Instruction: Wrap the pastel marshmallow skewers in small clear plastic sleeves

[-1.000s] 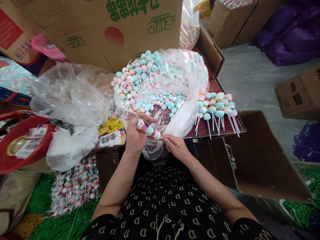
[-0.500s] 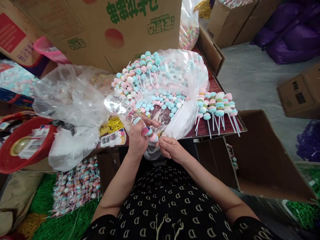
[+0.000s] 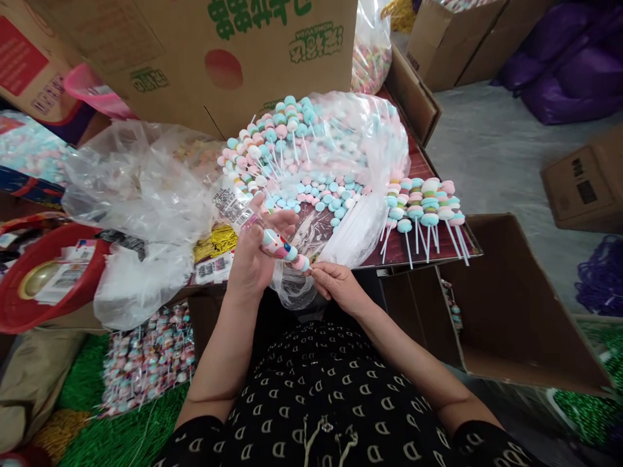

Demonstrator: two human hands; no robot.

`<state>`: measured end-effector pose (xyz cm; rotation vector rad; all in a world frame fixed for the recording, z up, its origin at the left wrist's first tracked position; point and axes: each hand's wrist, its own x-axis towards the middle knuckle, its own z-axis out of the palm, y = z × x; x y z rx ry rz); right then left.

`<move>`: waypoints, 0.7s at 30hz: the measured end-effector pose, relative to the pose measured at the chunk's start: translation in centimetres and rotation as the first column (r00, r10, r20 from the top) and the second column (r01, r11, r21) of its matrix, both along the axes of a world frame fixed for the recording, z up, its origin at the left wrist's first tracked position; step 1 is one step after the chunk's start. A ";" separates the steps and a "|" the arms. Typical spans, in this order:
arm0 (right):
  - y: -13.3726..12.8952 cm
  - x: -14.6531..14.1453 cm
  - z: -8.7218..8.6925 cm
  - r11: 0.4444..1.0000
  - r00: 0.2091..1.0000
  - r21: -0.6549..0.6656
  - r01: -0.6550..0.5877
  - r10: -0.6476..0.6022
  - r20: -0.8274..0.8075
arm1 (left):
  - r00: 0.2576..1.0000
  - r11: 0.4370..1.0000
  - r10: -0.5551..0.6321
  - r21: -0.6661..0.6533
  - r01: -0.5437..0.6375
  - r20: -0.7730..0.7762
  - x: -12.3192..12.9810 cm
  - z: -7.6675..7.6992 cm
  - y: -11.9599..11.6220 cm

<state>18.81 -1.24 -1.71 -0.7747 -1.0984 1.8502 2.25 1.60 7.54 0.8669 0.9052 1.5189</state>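
Left hand (image 3: 250, 259) has shifted up and leftward, grip clamped on a candy skewer (image 3: 280, 246). Right hand (image 3: 338, 288) pinches the skewer's tip, grip together, just beside a clear plastic bag (image 3: 292, 288).

Since a moment ago my left hand (image 3: 250, 256) has drawn back from the clear plastic bag (image 3: 360, 143) and turned its fingers upward, so the pastel candy skewer (image 3: 277, 245) shows across my palm again instead of sitting half hidden behind my hand. The barcoded plastic sleeve (image 3: 228, 209) beside the bag has narrowed, its wide spread now gathered in toward the skewer.
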 end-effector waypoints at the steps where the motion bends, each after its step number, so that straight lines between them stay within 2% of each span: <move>1: 0.0 -0.1 0.1 1.000 1.000 0.013 0.013 -0.013 0.008 | 0.999 0.999 0.034 -0.009 -0.034 0.006 0.1 0.2 0.2; 5: -0.2 -0.1 0.1 0.999 0.997 0.034 0.035 -0.037 0.065 | 0.995 0.995 0.100 -0.027 -0.099 0.008 1.7 -0.4 0.2; 12: -0.2 -0.1 -0.2 0.990 0.996 -0.115 -0.084 0.081 -0.029 | 0.998 0.996 0.056 -0.074 -0.055 0.017 3.4 -2.0 -0.9; 15: 0.0 0.1 0.0 0.993 0.999 -0.116 -0.029 0.027 -0.018 | 0.999 0.996 0.043 -0.078 -0.043 -0.004 3.1 -1.9 -0.8; 18: -0.1 0.5 0.2 0.999 0.997 -0.029 0.038 -0.036 0.073 | 0.996 0.995 0.085 -0.053 -0.085 0.005 2.6 -1.9 -0.2; 21: -0.3 0.6 0.1 0.995 0.982 0.025 0.101 -0.104 0.161 | 0.998 0.995 0.069 -0.069 -0.068 0.014 2.9 -2.8 -0.3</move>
